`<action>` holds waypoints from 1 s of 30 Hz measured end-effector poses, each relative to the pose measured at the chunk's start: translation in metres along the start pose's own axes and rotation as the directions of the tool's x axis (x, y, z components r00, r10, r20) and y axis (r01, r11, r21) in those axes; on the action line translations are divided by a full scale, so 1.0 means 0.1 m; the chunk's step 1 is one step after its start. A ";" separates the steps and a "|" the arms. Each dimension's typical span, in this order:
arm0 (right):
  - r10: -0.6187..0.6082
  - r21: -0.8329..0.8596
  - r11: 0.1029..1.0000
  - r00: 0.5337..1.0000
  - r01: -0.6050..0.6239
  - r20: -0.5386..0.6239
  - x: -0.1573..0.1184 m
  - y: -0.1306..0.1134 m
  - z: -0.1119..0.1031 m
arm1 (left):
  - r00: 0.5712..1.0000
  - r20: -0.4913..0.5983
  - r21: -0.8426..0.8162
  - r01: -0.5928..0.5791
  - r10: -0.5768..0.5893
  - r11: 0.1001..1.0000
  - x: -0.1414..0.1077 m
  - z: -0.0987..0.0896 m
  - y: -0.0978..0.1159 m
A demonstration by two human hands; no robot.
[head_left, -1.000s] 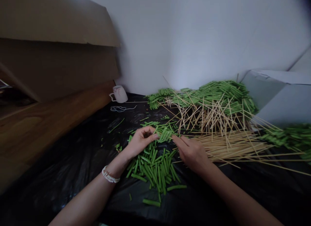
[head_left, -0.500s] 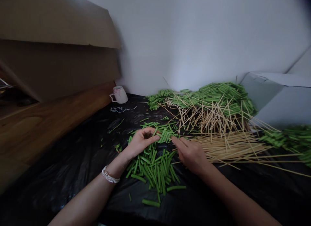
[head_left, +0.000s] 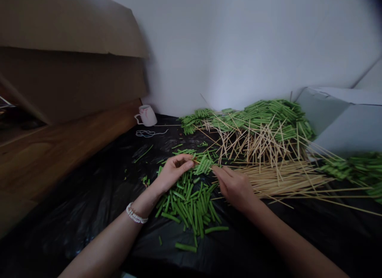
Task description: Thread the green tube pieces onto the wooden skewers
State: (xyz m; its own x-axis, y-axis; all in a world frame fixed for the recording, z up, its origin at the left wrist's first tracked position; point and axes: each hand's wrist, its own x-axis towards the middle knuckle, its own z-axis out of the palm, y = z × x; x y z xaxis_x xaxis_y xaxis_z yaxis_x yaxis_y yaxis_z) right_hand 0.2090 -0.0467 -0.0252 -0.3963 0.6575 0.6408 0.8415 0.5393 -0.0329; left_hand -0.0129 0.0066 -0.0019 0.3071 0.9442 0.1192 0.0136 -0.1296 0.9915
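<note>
Black plastic sheeting (head_left: 98,206) is spread below a plain pale wall (head_left: 179,55), with a mug (head_left: 147,116) parked off to the left. A thin skewer is pinched near one end by the right hand (head_left: 237,188), pretty narrow grip. Its row of cut green stems (head_left: 204,164) sits right in the gap between both hands, so the skewer's long axis runs roughly sideways, tip towards the left hand (head_left: 174,170), with the stems set slantwise across it. The tip end is nearer the left hand, whose thumb and fingers are curled close together; whether a stem is held there can't be told. Loose stems (head_left: 195,212) are piled just below, and bare sticks (head_left: 286,178) are heaped beyond the right hand.
</note>
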 end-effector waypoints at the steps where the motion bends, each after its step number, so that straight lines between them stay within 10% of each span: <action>1: -0.010 -0.013 1.000 1.000 0.010 0.006 0.00 0.00 0.00 | 0.999 -0.043 -0.010 0.014 -0.014 1.000 0.01 0.00 -0.01; 30: 0.015 0.018 1.000 1.000 -0.016 0.026 -0.03 -0.17 -0.01 | 0.998 -0.013 -0.124 0.064 -0.067 0.990 0.01 -0.02 -0.14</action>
State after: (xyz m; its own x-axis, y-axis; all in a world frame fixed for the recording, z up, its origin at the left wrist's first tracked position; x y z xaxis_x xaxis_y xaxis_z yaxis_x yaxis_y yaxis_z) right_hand 0.1963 -0.0584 -0.0259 -0.3930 0.6792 0.6199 0.8409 0.5382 -0.0567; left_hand -0.0143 0.0103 -0.0156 0.2928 0.9547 0.0536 -0.0844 -0.0300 0.9960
